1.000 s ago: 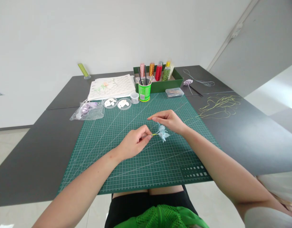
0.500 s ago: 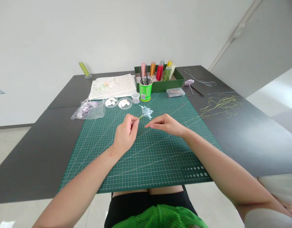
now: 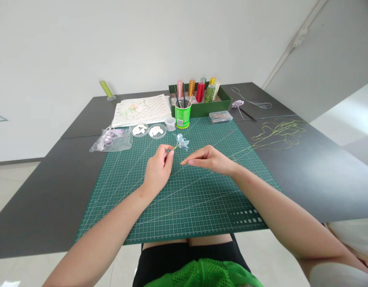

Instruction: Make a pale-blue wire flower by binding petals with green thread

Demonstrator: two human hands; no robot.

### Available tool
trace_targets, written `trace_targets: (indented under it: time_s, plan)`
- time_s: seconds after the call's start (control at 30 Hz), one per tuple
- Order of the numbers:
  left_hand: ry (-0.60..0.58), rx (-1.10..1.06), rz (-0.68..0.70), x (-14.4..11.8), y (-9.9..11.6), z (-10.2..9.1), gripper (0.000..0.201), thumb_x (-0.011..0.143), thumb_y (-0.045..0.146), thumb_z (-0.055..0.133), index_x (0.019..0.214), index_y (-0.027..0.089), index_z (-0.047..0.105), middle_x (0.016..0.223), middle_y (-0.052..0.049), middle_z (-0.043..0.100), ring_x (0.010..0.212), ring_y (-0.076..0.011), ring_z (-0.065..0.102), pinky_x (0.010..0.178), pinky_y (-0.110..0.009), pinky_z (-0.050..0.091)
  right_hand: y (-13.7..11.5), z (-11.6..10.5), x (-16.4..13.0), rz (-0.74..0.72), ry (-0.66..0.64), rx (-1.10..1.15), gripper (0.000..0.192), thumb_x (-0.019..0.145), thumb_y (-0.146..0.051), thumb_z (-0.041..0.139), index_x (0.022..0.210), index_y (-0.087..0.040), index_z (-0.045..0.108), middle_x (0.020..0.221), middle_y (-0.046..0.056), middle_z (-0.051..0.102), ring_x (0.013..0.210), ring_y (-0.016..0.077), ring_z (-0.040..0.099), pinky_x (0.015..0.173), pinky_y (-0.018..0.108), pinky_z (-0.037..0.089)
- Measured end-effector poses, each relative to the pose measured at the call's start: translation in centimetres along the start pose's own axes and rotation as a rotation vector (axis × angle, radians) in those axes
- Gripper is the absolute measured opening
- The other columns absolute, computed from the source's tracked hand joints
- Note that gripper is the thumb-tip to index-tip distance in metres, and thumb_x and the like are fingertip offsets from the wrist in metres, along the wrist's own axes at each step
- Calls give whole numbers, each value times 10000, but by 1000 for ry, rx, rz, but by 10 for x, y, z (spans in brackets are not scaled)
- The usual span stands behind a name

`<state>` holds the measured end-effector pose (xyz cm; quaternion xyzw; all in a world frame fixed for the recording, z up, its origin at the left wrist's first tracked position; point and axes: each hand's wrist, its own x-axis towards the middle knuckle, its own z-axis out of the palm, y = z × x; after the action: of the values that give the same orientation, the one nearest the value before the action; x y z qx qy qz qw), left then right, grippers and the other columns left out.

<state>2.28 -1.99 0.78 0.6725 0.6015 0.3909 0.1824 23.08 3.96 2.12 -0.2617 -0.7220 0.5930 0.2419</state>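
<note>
Flower (image 3: 182,141): small, pale blue, thin translucent petals on a short yellow-green stem. Mat (image 3: 142,191): green, gridded, flat on a dark matte table (image 3: 34,199). Stem end hidden in the left hand (image 3: 158,167), pinched between thumb and fingertips; bloom sticks out above it. Right hand (image 3: 206,159) loosely curled, fingers extended, just right of the flower; can't tell if it holds a thread. Petal detail too small to read.

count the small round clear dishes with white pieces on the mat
2. Both sit at the far left edge of the cutting mat, side by side: the left dish beside the plastic bag, the right dish beside a small lidded jar. None looks hidden.
</note>
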Motion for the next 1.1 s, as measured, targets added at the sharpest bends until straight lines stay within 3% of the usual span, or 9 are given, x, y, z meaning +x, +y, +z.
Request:
trace_targets:
  time_s: [0.17,0.3,0.4,0.5,0.6,0.7,0.8,0.97,1.1]
  plan:
    - [-9,-271,-66,3,-3,3,118,994,305,479,1012,207,543,531,81,469,454,-111,418,487,-237,315,1,2,1,16,3,-20,348,868,-444,692,991,-139,807,562,-47,473,531,75,284,493,258,207]
    - [17,-490,-132,7,-3,2,108,971,299,506,987,201,546,510,87,445,444,-101,396,460,-214,315,2,3,1,56,85,37,402,912,-500,619,1032,-146,767,514,-86,320,479,76,231,459,251,183]
    - [58,-554,-151,9,-3,2,98,962,293,523,960,199,548,500,89,436,434,-91,382,445,-199,307,6,0,3,93,234,152,462,957,-574,500,916,-161,702,547,-86,265,469,82,193,445,248,182]
    - [72,-581,-157,9,-3,2,95,962,294,532,945,201,542,498,89,432,434,-88,378,435,-191,304,15,-7,6,151,458,60,431,986,-562,411,796,-201,550,601,-47,385,493,100,301,483,250,294]
    - [70,-610,-156,8,-4,3,103,962,306,540,947,204,539,496,92,415,431,-87,371,427,-188,303,25,-11,8,181,690,-364,307,969,-506,450,911,-214,527,925,70,627,794,199,577,763,365,480]
    - [61,-626,-154,7,-4,3,117,961,323,552,952,206,541,499,93,406,430,-87,367,425,-190,304,29,-9,8,183,786,-648,327,937,-482,510,1127,-217,535,1257,147,604,1170,342,556,998,570,420]
    - [53,-629,-153,7,-3,3,135,953,340,568,949,207,542,496,96,402,426,-86,362,424,-191,300,26,-6,7,78,684,-622,383,969,-435,460,1278,-217,526,1373,149,579,1309,331,513,1090,578,389]
    - [27,-598,-138,5,-4,4,122,967,331,545,964,209,541,499,96,419,429,-87,368,431,-197,303,21,3,7,-46,310,-410,379,997,-369,443,1310,-248,620,1423,80,603,1356,253,522,1174,500,362]
    - [8,-554,-135,4,-5,5,115,980,329,525,982,215,538,500,96,424,430,-91,371,430,-202,299,21,15,8,-64,126,-141,379,1004,-390,466,1260,-199,671,1134,88,744,1088,216,682,1016,425,508]
